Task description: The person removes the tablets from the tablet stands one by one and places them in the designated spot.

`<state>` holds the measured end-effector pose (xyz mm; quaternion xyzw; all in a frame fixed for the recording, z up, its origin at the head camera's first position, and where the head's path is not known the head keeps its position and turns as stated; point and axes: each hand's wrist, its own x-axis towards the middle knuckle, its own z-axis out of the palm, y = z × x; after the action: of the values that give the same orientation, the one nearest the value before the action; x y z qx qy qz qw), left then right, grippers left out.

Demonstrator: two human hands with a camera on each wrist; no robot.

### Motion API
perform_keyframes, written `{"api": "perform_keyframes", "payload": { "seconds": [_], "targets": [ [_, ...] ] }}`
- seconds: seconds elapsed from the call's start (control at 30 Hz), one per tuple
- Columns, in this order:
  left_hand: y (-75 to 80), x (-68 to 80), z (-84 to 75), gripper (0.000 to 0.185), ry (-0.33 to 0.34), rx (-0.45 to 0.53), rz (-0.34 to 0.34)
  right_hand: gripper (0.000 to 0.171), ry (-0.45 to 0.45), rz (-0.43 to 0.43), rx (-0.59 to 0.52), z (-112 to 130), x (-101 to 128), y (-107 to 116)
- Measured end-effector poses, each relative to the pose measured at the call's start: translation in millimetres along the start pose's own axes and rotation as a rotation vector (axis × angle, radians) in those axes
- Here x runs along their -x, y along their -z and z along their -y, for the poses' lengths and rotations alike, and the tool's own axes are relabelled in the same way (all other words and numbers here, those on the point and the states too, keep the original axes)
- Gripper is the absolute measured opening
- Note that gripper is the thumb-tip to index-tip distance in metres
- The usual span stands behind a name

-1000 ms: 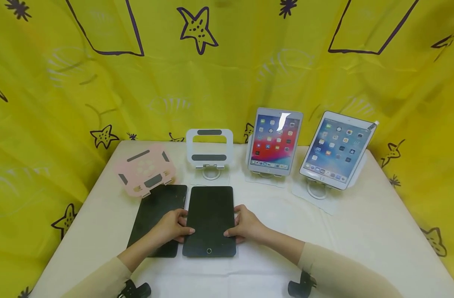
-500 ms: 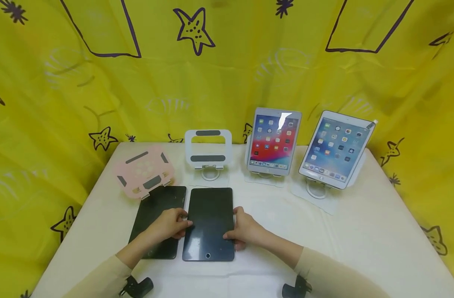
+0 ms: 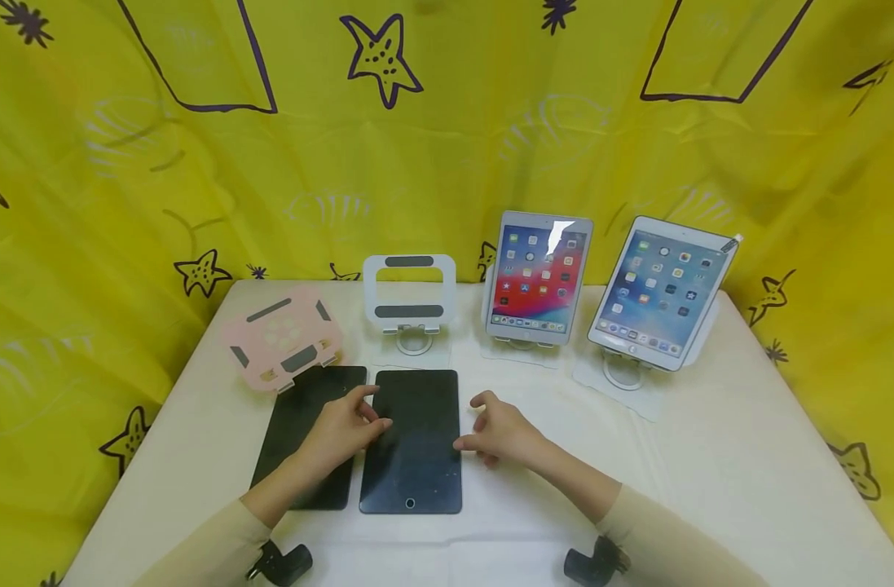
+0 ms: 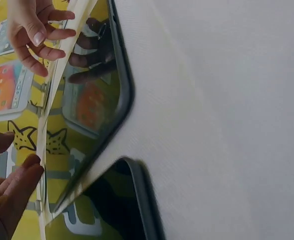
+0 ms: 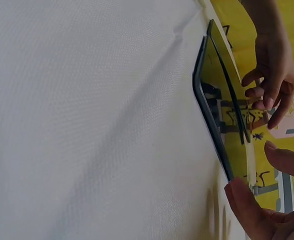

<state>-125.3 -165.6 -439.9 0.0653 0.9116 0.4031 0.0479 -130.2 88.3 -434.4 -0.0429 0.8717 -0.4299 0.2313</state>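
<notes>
A black tablet (image 3: 417, 473) lies flat near the table's front, screen up, with its round button toward me. To its left, partly under my arm, lies a second black tablet (image 3: 300, 408). My left hand (image 3: 340, 428) hovers over the neighbouring edges of the two, thumb and fingers spread and holding nothing. Beside the first tablet's right edge is my right hand (image 3: 508, 432), its fingers loosely bent and apart with nothing in them. In the left wrist view both hands appear raised over the glossy screens.
Behind the black tablets stand a tilted pink tablet stand (image 3: 300, 314) and a white stand (image 3: 410, 311). Farther right, two white tablets, one with a red-blue screen (image 3: 538, 281) and one with a blue screen (image 3: 659, 293), rest on stands. A yellow curtain (image 3: 461, 147) hangs behind the table.
Both hands held the first tablet's sides earlier. Now they have let go and lifted; the right has moved right, and the tablet lies where it was set down.
</notes>
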Motion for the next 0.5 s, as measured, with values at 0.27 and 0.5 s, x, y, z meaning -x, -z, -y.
{"api": "perform_keyframes", "payload": {
  "seconds": [0.27,0.5],
  "targets": [
    [-13.0,-6.8,-13.5,0.06,-0.014,0.094,0.0,0.065,0.002,-0.094,0.063,-4.4,1.7,12.7],
    [-20.7,-12.7,-19.3,0.066,-0.045,0.127,-0.006,0.07,0.037,-0.168,0.006,-10.4,4.0,20.4]
  ]
}}
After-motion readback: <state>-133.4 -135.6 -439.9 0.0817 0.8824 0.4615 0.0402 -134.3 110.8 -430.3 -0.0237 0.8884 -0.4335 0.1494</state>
